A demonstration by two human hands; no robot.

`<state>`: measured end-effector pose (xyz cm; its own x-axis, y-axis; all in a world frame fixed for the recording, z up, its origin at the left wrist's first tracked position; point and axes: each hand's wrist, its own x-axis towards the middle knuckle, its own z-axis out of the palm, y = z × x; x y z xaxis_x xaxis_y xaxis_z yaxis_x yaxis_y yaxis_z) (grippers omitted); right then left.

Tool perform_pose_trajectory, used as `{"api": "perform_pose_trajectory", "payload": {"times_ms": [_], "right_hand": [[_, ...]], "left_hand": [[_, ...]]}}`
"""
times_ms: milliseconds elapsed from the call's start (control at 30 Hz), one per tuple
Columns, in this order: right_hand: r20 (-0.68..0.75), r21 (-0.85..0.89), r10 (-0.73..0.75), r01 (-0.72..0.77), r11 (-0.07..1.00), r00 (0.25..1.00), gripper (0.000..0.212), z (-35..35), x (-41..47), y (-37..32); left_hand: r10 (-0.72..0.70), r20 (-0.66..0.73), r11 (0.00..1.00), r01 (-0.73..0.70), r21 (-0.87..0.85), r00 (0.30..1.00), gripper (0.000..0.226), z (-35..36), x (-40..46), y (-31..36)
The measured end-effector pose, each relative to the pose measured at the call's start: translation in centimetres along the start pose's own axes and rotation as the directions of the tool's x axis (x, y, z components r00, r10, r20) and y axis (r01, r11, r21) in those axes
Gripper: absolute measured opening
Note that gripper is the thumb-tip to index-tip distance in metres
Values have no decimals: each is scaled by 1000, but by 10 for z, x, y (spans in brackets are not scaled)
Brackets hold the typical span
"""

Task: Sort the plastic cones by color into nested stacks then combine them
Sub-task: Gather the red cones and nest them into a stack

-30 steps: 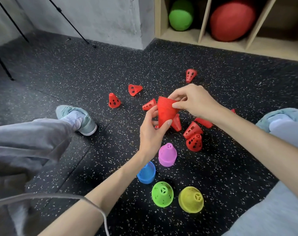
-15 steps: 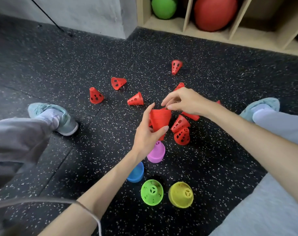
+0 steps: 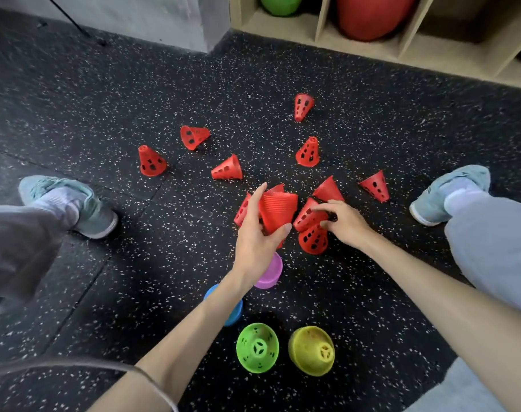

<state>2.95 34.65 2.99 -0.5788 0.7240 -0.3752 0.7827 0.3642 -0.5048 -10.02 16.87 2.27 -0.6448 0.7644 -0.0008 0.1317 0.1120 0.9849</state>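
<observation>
My left hand grips a nested stack of red cones, wide end up, above the floor. My right hand reaches down to a loose red cone lying on its side, fingers curling round it. Another red cone lies just below it. Several more red cones lie scattered on the floor beyond, such as one at the left and one at the far back. Near me stand a purple stack, a blue stack partly hidden by my forearm, a green stack and a yellow stack.
The floor is black speckled rubber. My left shoe and right shoe flank the cones. A wooden shelf at the back holds a green ball and a red ball. A grey wall stands at the back left.
My right hand left the top of the red stack and dropped right to a loose red cone on the floor. My left hand lowered the stack slightly. The camera tilted.
</observation>
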Motion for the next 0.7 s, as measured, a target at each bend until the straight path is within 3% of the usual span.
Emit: {"api": "perform_pose_trajectory", "payload": {"times_ms": [233, 467, 700], "right_hand": [[2, 241, 41, -40, 970, 999, 27, 11, 21, -1], [-258, 314, 64, 22, 949, 964, 30, 3, 14, -8], [-484, 413, 35, 193, 890, 875, 32, -22, -16, -22]], "left_hand": [[-49, 5, 998, 48, 33, 999, 88, 12, -2, -18], [-59, 15, 997, 58, 48, 998, 88, 16, -1, -22], [-108, 14, 980, 104, 172, 994, 102, 18, -2, -25]]}}
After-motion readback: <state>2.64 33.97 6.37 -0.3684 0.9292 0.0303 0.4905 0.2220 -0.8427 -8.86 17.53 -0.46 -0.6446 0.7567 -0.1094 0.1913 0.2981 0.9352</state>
